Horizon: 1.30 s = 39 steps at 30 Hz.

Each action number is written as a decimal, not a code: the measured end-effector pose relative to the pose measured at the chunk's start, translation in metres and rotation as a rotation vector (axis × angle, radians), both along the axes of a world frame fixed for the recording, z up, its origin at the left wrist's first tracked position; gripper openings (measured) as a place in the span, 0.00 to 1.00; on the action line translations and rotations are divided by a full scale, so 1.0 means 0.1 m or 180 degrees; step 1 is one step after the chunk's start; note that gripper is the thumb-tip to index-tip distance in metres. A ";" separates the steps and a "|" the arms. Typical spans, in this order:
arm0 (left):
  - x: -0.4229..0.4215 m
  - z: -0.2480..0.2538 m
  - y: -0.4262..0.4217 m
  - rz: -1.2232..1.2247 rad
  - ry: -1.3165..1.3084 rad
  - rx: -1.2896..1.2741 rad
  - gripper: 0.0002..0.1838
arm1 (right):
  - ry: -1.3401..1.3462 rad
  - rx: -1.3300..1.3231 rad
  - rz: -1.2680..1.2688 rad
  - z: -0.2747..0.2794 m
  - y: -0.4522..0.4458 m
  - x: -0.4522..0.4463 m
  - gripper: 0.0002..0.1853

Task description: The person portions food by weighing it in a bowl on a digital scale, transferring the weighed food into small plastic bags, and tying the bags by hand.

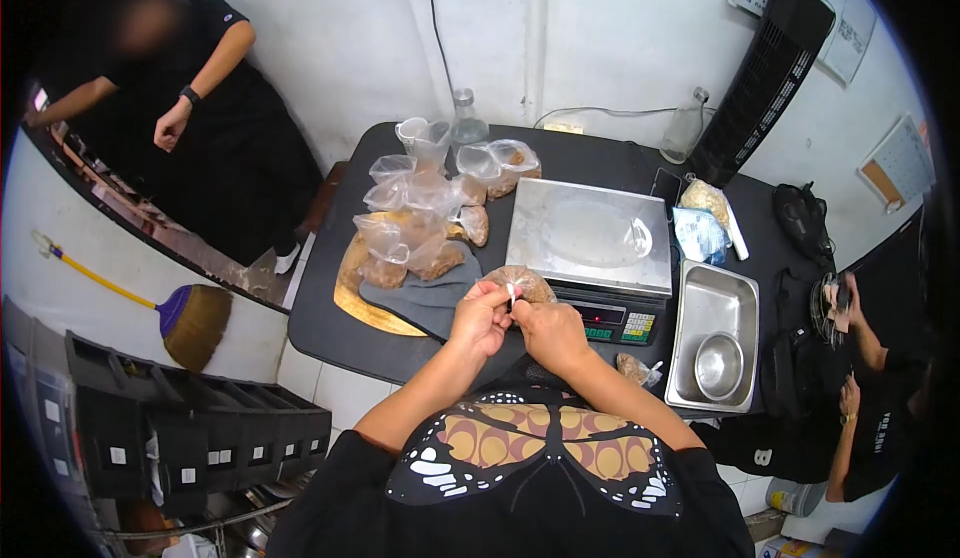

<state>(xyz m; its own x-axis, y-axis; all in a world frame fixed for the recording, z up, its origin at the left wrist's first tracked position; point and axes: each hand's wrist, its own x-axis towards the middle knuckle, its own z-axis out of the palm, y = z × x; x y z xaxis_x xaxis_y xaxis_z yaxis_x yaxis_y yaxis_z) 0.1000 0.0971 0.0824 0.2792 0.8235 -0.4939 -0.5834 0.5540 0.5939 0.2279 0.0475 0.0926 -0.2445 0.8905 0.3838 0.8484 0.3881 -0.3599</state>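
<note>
A clear plastic bag of brown food [528, 284] is in front of me at the scale's near left corner. My left hand [484, 320] pinches its gathered white neck between thumb and fingertips. My right hand [552, 336] is closed against the same neck from the other side. Just behind is the digital scale [588, 235] with a bare steel plate and a lit red display. Several open bags of brown food [410, 243] stand to the left, some on a wooden board [352, 293] and grey cloth [425, 298]. A small knotted bag [636, 369] lies at the table's near edge.
Right of the scale is a steel tray [686, 378] holding a metal bowl [718, 366]. Glass bottles [468, 123], plastic measuring cups [412, 138] and a black tower fan [765, 78] stand at the back. One person [225, 108] is at the left, another [880, 428] at the right.
</note>
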 end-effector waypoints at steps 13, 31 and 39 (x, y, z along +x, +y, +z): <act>0.01 -0.01 -0.01 0.0180 -0.0190 0.0133 0.12 | 0.0604 -0.0007 0.0132 -0.02 -0.06 0.07 0.04; 0.02 -0.29 -0.26 0.0176 0.0131 0.0745 0.12 | 0.1172 0.0026 -0.0368 -0.06 -0.09 -0.05 0.09; -0.04 -0.22 -0.31 0.0029 0.0651 0.1486 0.10 | 0.1280 -0.0346 -0.0421 -0.13 -0.10 -0.03 0.12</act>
